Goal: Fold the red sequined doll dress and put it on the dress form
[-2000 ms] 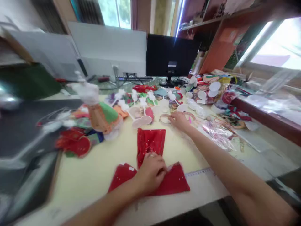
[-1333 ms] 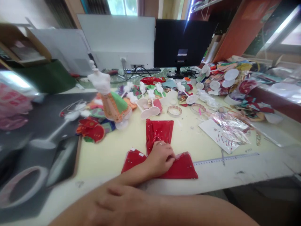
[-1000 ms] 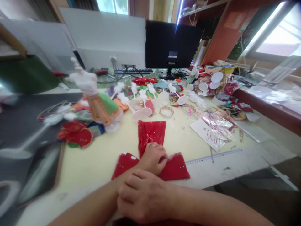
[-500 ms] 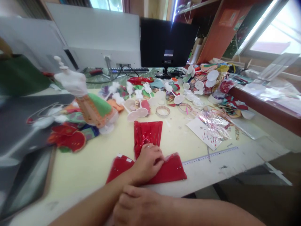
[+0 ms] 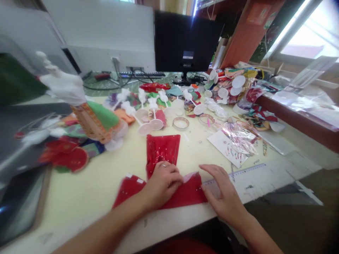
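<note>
A small red garment (image 5: 161, 148) with glittery dots lies flat on the table, one piece upright and a wide part running sideways across its base. My left hand (image 5: 164, 181), wearing a ring, rests on the middle of it with fingers curled together on the cloth where the parts meet. What lies under those fingers is hidden. At the right end of the wide part (image 5: 190, 192), my right hand (image 5: 224, 194) is open, thumb and fingers apart around its edge. A clear ruler (image 5: 246, 171) lies just beyond the right hand.
A dressed mannequin (image 5: 97, 116) stands at left, near a dark tablet (image 5: 23, 201). Several small white doll busts (image 5: 153, 104) lie in back, before a black monitor (image 5: 186, 42). Tape rolls (image 5: 180, 123), a white card (image 5: 225, 146) and a heap of fabrics (image 5: 235, 84) are to the right.
My right hand has swung from over the left forearm to the garment's right end and opened. My left hand stays on the red cloth. The view has shifted slightly.
</note>
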{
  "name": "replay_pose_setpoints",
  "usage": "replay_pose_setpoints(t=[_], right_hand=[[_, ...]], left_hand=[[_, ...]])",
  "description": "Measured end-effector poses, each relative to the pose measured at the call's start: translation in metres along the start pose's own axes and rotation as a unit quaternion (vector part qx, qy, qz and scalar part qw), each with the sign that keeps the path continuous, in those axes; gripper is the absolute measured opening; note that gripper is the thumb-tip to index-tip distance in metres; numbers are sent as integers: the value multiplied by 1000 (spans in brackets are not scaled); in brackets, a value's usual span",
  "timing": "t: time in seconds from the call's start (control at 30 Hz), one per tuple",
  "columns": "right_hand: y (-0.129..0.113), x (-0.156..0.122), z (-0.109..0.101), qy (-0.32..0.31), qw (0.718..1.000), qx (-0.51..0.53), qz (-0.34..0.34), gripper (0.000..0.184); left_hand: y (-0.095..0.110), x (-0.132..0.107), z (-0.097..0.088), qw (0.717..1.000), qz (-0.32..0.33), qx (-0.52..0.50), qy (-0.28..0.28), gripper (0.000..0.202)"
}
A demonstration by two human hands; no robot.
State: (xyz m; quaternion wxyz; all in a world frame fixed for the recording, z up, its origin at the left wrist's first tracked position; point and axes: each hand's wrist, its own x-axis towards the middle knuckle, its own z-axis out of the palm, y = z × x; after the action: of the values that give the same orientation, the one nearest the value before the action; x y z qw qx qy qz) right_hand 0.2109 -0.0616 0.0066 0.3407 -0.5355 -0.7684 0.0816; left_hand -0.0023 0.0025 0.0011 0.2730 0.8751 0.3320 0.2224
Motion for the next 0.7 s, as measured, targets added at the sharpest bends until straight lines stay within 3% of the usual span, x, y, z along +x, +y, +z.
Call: replay_pose_setpoints(t=[0.1,0.23,0.7], right_hand=[[1,9,2,-64,998,-20,-18,53],[0,17,6,-99,995,-9,-23,54],[0,-5,8,-7,999,44,16,39]], left_hand=[[0,0,-1,1000,8,3,-5,18],[1,-1,-3,1000,12,6,-7,17],[4,-2,-7,999,41,15,15,20]])
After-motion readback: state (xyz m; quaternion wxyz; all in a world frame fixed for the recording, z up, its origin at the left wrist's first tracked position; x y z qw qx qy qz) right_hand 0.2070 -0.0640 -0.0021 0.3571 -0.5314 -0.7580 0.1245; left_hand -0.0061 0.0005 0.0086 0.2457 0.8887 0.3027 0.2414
